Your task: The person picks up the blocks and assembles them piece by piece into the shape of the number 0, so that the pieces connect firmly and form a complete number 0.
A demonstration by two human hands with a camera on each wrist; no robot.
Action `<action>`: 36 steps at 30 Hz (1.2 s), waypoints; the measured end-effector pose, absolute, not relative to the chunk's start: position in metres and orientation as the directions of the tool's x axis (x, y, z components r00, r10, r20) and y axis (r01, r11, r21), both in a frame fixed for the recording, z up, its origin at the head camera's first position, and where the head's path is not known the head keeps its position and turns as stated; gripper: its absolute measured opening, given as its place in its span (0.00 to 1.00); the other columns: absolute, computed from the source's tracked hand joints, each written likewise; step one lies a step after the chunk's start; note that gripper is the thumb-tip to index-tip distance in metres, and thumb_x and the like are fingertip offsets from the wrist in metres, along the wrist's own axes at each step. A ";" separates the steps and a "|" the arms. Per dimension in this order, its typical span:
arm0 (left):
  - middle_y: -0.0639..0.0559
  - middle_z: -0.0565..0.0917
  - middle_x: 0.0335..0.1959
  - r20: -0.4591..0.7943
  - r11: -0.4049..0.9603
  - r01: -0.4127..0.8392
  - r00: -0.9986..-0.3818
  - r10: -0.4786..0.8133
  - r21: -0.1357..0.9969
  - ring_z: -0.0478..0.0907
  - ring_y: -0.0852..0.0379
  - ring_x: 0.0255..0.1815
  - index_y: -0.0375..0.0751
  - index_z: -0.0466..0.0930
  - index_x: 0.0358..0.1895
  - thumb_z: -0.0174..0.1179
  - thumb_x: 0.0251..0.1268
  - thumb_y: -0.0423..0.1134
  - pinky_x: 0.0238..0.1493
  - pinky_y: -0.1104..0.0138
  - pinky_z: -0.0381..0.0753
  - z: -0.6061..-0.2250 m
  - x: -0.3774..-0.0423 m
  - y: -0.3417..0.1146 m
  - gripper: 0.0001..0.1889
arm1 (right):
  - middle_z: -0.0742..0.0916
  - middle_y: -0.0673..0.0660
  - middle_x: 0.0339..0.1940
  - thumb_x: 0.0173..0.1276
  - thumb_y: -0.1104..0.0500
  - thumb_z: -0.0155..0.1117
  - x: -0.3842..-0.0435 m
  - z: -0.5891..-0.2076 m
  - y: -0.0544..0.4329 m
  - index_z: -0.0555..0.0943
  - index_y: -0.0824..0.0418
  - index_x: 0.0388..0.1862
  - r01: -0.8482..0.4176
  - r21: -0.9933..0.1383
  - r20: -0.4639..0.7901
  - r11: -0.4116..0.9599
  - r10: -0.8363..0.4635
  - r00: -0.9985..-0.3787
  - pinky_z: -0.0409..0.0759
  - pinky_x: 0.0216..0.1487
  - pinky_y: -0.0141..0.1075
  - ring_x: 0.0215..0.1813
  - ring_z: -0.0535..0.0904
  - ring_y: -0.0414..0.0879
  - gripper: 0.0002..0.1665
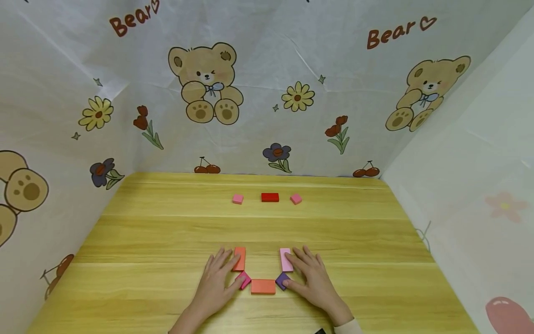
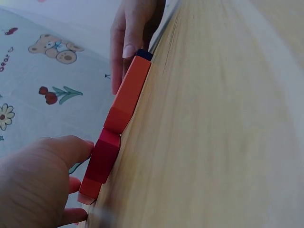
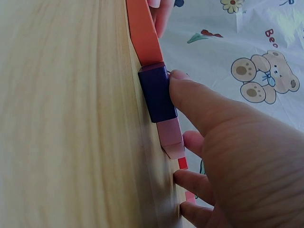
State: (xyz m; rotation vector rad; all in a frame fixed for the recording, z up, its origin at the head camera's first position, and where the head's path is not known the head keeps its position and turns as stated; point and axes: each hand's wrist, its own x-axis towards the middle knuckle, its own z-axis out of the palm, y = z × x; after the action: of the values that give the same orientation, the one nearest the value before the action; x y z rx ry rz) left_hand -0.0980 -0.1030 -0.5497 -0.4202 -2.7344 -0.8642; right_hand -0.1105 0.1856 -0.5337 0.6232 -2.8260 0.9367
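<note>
One left hand (image 1: 212,284), fingers spread and extended, thumb on a slanted magenta block (image 1: 244,277), forefinger against an orange rectangular block (image 1: 240,260) just beyond it; one right hand (image 1: 314,279), likewise spread, thumb on a slanted dark purple block (image 1: 281,279), forefinger on a pale pink rectangular block (image 1: 285,266). Between the magenta and purple blocks, touching both: a second orange rectangular block (image 1: 263,286), lying crosswise. Farther back on the yellowish wood-grain tabletop (image 1: 167,232): one red rectangular block (image 1: 270,197) between two small pink blocks (image 1: 238,199), well apart from the hands.

Sheet-screened nook, poss. in home: bear-print sheets (image 1: 267,65) w/ flowers (image 1: 297,97) & cherries (image 1: 213,170) round wood-grain tbl (image 1: 167,232).
</note>
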 end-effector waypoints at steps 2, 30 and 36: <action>0.41 0.75 0.66 0.318 0.783 0.347 -0.927 0.200 0.516 0.63 0.36 0.72 0.45 0.78 0.63 0.64 0.61 0.53 0.71 0.38 0.56 -0.550 -0.098 -0.103 0.28 | 0.76 0.63 0.69 0.60 0.40 0.70 -0.110 -0.534 0.186 0.75 0.52 0.67 -0.413 -0.549 0.221 0.727 -0.349 -0.910 0.50 0.68 0.73 0.74 0.61 0.69 0.38; 0.42 0.76 0.65 0.345 0.785 0.363 -0.916 0.204 0.502 0.66 0.36 0.71 0.45 0.78 0.62 0.66 0.59 0.53 0.70 0.38 0.58 -0.550 -0.099 -0.105 0.28 | 0.77 0.63 0.68 0.61 0.41 0.69 -0.111 -0.534 0.184 0.76 0.54 0.67 -0.422 -0.542 0.240 0.727 -0.347 -0.907 0.51 0.67 0.73 0.73 0.62 0.69 0.37; 0.42 0.76 0.65 0.335 0.790 0.357 -0.920 0.204 0.498 0.65 0.36 0.71 0.45 0.78 0.62 0.66 0.59 0.52 0.71 0.38 0.57 -0.550 -0.099 -0.104 0.29 | 0.77 0.63 0.68 0.61 0.41 0.69 -0.112 -0.533 0.185 0.76 0.53 0.67 -0.402 -0.559 0.219 0.725 -0.339 -0.915 0.51 0.67 0.73 0.74 0.62 0.69 0.37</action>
State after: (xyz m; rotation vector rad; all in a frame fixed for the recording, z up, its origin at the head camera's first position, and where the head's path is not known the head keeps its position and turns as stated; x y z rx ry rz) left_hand -0.0986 -0.1041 -0.5501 -0.4337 -2.7171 -0.8329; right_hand -0.1118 0.1847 -0.5328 0.6087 -2.8230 0.9515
